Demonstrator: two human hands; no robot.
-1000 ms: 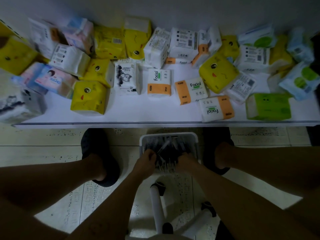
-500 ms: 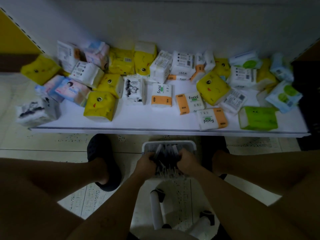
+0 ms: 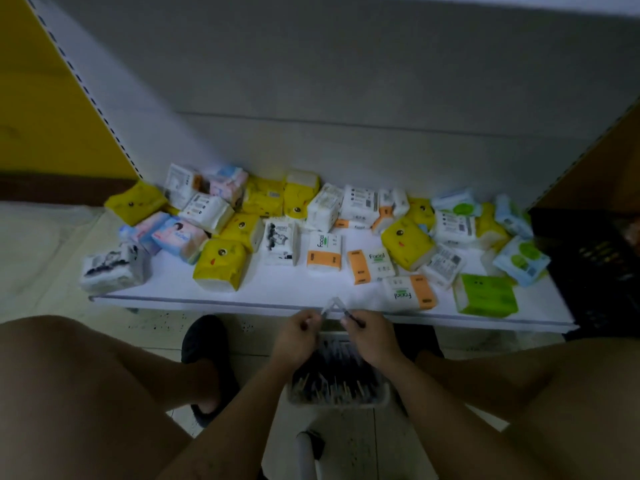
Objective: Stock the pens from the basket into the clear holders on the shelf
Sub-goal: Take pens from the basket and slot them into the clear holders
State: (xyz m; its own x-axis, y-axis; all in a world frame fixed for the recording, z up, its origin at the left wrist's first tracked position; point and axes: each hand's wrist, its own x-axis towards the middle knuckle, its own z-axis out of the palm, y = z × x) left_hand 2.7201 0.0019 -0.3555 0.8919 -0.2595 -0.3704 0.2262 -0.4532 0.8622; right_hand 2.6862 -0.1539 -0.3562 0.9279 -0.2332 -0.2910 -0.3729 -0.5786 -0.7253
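A white basket [image 3: 337,401] full of dark pens [image 3: 334,370] sits on the floor between my knees. Above its far end, my left hand [image 3: 296,337] is closed on a pale pen [image 3: 327,308] and my right hand [image 3: 372,336] is closed on another pen [image 3: 349,316]. The two pen tips lean together in front of the edge of the white shelf [image 3: 166,289]. No clear holder shows in the head view.
Many tissue packs [image 3: 221,263] in yellow, white, orange, green and blue cover the shelf. A dark crate [image 3: 595,268] stands at the right. My knees and dark slippers [image 3: 204,341] flank the basket. A white stool leg [image 3: 306,455] lies below.
Both hands have come up out of the basket, each with a pen, to the shelf's front edge. The view has tilted up, showing more of the shelf's back wall.
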